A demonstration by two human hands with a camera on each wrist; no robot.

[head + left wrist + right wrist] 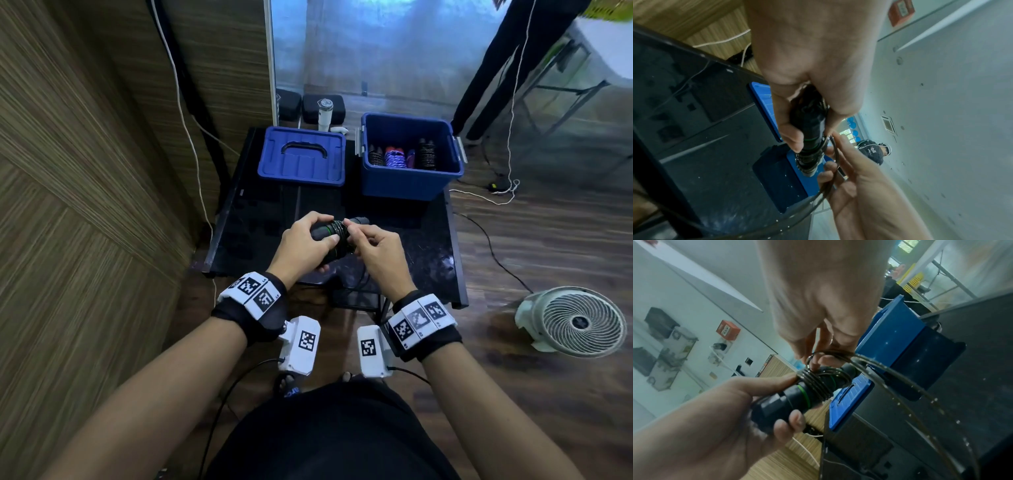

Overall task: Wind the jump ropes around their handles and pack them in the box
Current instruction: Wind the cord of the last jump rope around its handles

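My left hand (305, 240) grips a pair of black jump rope handles with green rings (334, 236) (797, 395) (809, 129), held above the black table (260, 212). Several turns of thin dark rope (818, 382) lie wound round the handles. My right hand (373, 246) pinches the rope (830, 353) beside the coil; the loose rest trails down past the table's near edge (920, 402). The open blue box (411, 185) stands at the table's far right and holds several wound jump ropes (400, 157).
The box's blue lid (301, 157) lies flat at the table's far left. A white fan (575, 322) sits on the wooden floor to the right. White cables (493, 198) run over the floor and up the wooden wall panel (85, 171).
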